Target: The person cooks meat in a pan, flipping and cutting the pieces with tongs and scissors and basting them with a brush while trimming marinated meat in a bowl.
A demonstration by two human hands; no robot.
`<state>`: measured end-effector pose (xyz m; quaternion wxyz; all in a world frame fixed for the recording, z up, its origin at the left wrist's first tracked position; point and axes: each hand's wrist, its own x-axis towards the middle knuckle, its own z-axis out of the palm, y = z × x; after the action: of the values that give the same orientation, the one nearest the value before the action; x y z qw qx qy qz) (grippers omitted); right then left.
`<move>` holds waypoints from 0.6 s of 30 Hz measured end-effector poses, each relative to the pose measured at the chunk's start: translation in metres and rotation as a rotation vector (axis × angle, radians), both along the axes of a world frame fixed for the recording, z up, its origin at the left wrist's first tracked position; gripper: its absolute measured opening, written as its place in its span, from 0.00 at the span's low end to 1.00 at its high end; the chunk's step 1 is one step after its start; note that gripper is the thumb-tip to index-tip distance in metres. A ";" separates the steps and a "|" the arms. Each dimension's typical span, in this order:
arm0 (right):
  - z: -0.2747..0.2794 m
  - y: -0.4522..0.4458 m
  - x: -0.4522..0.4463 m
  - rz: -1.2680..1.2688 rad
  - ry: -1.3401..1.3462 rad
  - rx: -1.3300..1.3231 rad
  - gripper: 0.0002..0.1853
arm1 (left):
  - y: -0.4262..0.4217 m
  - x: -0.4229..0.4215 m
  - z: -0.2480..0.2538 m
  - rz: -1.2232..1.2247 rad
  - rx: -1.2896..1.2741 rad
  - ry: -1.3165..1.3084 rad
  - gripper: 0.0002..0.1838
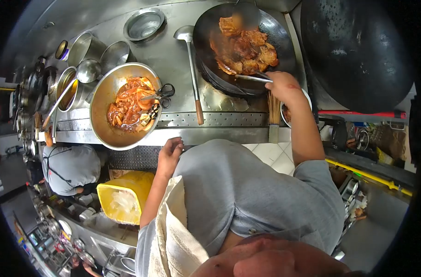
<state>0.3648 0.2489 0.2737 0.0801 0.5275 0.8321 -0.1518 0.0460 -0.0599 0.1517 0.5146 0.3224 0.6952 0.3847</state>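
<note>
My right hand [286,87] is closed around metal tongs [253,78], whose tips reach into the near side of a black wok [284,51]. Browned, glazed meat pieces [245,51] lie in the wok, partly blurred by steam. My left hand [170,154] hangs by the counter's front edge, fingers loosely bent and holding nothing. To its upper left, a big metal bowl [99,108] contains red-sauced raw meat [127,104]. Black-handled scissors [164,96] rest in that bowl against its right rim. Behind my right forearm, a white bowl [307,98] is mostly hidden.
A long ladle [190,60] lies between bowl and wok. A bamboo brush [273,115] stands by the counter edge. Another large wok [358,55] is at right. Metal pots [86,48] and a basin [144,24] stand at left. Below are a yellow bin [146,184] and another person [72,168].
</note>
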 end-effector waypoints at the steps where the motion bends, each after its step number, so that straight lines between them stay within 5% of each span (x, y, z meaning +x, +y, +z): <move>1: 0.009 -0.005 -0.002 -0.075 -0.014 0.019 0.19 | -0.005 -0.008 -0.001 0.011 0.020 -0.030 0.17; 5: 0.002 -0.029 -0.013 -0.338 0.149 0.198 0.25 | -0.021 -0.039 -0.007 0.036 -0.014 -0.120 0.16; 8: -0.001 -0.054 -0.052 -0.406 0.648 -0.025 0.27 | -0.025 -0.063 0.020 -0.054 0.047 -0.277 0.15; 14: 0.014 -0.133 -0.192 0.227 0.623 -0.300 0.30 | -0.027 -0.092 0.052 -0.100 0.176 -0.486 0.19; 18: 0.007 -0.163 -0.269 0.386 0.395 -0.284 0.23 | -0.040 -0.110 0.060 -0.197 0.218 -0.388 0.21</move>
<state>0.0957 0.0863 0.2807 0.0168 0.3035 0.8868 -0.3481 -0.0638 -0.1001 0.2120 0.6357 0.3624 0.5027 0.4603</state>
